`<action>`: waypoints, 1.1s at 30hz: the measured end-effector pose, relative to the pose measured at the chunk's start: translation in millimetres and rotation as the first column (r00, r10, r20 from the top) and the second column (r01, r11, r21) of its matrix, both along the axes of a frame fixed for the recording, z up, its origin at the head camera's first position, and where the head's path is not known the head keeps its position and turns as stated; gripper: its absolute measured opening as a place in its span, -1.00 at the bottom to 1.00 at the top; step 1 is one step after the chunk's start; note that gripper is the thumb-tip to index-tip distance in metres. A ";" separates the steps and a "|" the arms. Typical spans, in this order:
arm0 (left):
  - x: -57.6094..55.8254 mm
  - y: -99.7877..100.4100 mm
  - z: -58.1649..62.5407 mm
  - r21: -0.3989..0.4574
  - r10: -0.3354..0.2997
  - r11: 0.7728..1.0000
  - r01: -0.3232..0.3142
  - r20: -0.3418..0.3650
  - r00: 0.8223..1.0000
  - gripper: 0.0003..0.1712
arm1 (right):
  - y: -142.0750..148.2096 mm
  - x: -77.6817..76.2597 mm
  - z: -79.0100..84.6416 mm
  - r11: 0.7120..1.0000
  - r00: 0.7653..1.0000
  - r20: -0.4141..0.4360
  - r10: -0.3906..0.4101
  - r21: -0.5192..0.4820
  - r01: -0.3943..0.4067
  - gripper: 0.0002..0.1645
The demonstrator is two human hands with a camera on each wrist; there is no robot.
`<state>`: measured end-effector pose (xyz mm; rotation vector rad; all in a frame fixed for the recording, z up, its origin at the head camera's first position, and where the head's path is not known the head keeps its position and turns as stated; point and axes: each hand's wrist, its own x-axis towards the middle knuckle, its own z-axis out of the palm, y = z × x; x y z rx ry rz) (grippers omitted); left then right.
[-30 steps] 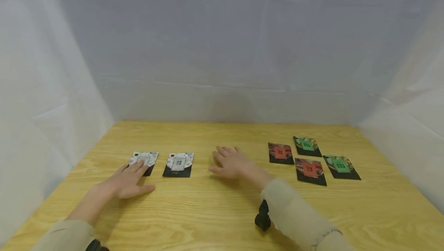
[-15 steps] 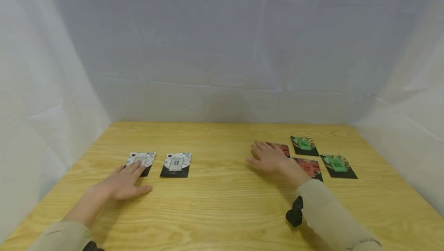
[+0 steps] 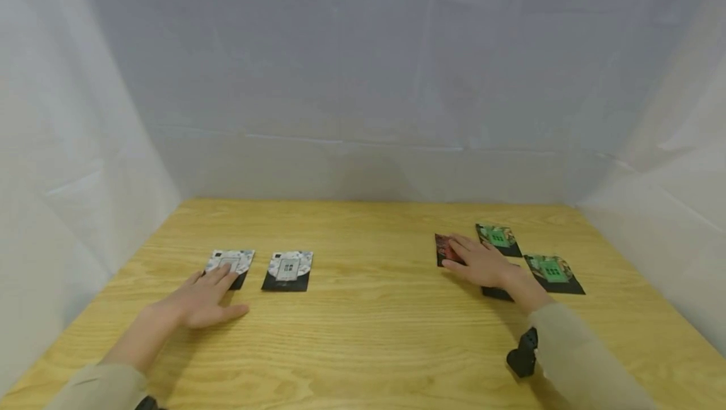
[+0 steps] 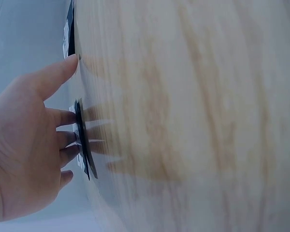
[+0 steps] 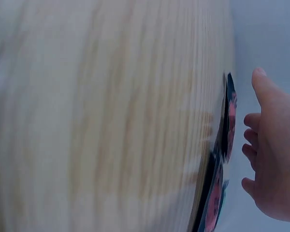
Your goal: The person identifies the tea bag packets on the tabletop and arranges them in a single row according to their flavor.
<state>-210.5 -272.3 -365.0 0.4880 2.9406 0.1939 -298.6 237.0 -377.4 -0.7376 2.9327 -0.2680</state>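
In the head view my left hand (image 3: 198,300) lies with straight fingers on the left white-and-black packet (image 3: 241,260). The left wrist view shows the fingertips touching that flat packet (image 4: 82,145). A matching white packet (image 3: 287,270) lies just right of it. My right hand (image 3: 482,266) spreads over two red-and-black packets, partly covering the far one (image 3: 443,250) and hiding most of the near one (image 3: 498,294). Seen from the right wrist, its loosely extended fingers stay apart from the far red packet (image 5: 230,116) and the near red packet (image 5: 212,198).
Two green-and-black packets, a far one (image 3: 499,238) and a near one (image 3: 554,271), lie right of the right hand. Everything rests on a wood-grain table (image 3: 351,334). White sheeting (image 3: 374,82) encloses its back and both sides.
My right hand has moved right from the middle of the table to above the red packets. The left hand has stayed on the white packet, and the packets lie where they were.
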 end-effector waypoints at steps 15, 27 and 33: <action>1.6 -0.2 0.5 -0.007 0.004 1.000 -0.004 0.012 1.000 0.07 | 16.2 5.3 6.8 0.999 0.985 0.170 0.038 0.006 -0.040 -0.10; 1.8 2.2 2.3 -0.004 0.004 1.000 -0.004 0.013 1.000 0.04 | 10.1 7.2 10.9 0.997 0.983 0.172 0.062 0.037 -0.069 -0.14; 1.7 2.0 3.0 -0.008 0.000 1.000 0.000 0.010 1.000 0.03 | 2.5 10.8 12.7 0.995 0.979 0.183 0.087 0.035 -0.095 -0.17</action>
